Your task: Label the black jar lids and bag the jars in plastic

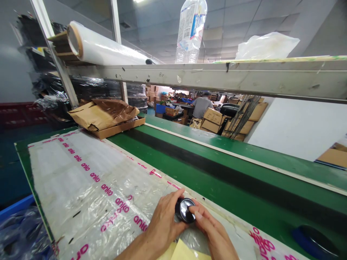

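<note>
A small round black part [186, 210] with a shiny, dished top is between my hands, low in the middle of the head view. My left hand [166, 216] is closed around its left side, thumb below and fingers above. The fingertips of my right hand [207, 222] press on its right edge and top; whether they pinch anything small there is hidden. Beneath my hands lie yellow paper sheets [187, 251] on the plastic-covered bench top [108, 213] printed with pink lettering.
A green conveyor belt [168, 159] runs beyond the bench top. On it sits a dark blue round object [314, 240] at right. A cardboard tray [121, 128] with brown paper stands far left. Overhead, a shelf beam [189, 76] carries a plastic bottle [191, 32] and a film roll [108, 47].
</note>
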A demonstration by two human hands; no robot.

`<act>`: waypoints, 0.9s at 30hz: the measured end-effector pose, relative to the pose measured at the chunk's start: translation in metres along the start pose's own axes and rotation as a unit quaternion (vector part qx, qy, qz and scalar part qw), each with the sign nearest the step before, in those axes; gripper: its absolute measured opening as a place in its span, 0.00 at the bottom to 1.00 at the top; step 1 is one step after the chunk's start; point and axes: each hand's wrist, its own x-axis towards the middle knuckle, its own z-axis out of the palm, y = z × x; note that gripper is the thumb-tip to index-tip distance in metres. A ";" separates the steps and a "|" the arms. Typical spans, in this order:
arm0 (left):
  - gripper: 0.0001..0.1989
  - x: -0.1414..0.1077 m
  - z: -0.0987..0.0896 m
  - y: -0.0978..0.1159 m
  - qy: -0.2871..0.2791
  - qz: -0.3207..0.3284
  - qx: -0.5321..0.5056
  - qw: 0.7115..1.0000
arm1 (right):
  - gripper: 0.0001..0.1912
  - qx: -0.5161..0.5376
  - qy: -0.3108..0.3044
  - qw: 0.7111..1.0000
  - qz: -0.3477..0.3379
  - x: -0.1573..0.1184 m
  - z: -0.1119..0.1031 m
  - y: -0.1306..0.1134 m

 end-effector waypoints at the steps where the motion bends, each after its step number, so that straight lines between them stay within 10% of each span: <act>1: 0.41 0.000 -0.001 0.001 -0.001 -0.002 -0.001 1.000 | 0.28 -0.004 0.003 1.000 -0.002 0.000 0.000 0.000; 27: 0.41 0.001 0.000 -0.006 -0.002 -0.003 0.012 1.000 | 0.22 -0.153 0.091 0.978 -0.110 -0.010 0.010 0.003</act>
